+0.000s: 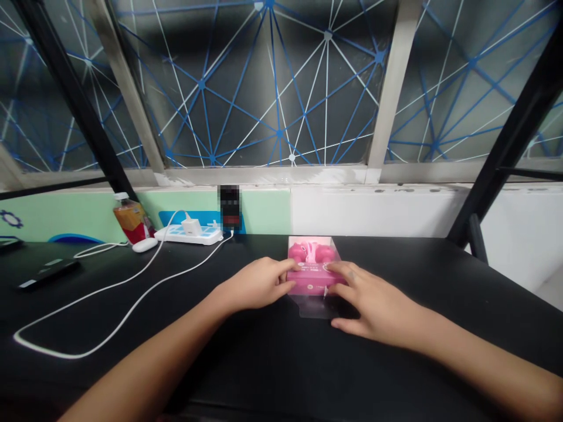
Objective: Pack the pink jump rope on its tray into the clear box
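Note:
A pink box with a clear plastic cover (314, 275) lies on the black table, with a bright pink item and a pale cord or strap showing inside; I cannot tell its exact kind. From its near end a clear plastic flap (314, 308) sticks out toward me. My left hand (263, 283) grips the box's left side, index finger on the top and thumb by the lower edge. At the right side, my right hand (369, 302) touches the box with its index finger, other fingers near the flap. Its thumb is spread away, over the table.
Left of the box, a white cable (141, 305) loops over the table (272, 375). Behind it are a white power strip (189, 233), a phone-like device with a blurred screen (230, 208), a drink bottle (132, 220) and a white case (145, 245). A dark flat device (50, 272) lies far left.

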The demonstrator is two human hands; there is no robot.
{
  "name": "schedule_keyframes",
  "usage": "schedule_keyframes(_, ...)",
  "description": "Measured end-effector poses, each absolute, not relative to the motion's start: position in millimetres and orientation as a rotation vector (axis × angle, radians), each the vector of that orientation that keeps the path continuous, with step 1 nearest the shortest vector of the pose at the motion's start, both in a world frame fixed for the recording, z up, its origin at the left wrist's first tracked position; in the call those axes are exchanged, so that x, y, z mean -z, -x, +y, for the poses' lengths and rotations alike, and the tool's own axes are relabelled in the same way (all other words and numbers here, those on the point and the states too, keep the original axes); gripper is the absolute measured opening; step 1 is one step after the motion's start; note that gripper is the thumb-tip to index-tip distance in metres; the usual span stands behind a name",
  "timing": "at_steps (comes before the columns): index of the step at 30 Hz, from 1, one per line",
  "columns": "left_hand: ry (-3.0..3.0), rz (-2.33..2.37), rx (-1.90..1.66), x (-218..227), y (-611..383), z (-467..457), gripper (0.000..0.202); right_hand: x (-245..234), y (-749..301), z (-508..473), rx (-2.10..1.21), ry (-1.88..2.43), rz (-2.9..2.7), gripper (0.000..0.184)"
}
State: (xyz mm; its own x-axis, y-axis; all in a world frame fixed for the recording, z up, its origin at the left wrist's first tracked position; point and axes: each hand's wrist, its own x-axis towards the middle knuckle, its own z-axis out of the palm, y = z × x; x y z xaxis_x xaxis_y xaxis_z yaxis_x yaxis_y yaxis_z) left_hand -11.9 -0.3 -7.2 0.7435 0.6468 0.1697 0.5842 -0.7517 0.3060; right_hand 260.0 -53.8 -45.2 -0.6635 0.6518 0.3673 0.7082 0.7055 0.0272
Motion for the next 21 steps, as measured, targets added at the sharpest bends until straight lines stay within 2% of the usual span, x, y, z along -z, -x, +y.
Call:
schedule_keyframes(2,-2.709,0.975,-0.388,5,11,-2,0.021,43,-261,-56,0.248,1.058,-2.597,0.039)
schedule_keyframes(12,-2.696,0.992,-0.397,-2,9,-5,0.019,35,-262,-53,0.298,0.994,-2.526,0.016)
schedule_keyframes(18,-2.725,0.978,-0.384,-4,7,-7,0.023,34,-262,-46,0.215,0.996,-2.440,0.016)
schedule_keyframes(21,-2.754,0.997,-0.400,-2,7,-6,0.015,36,-261,-43,0.160,0.973,-2.413,0.018)
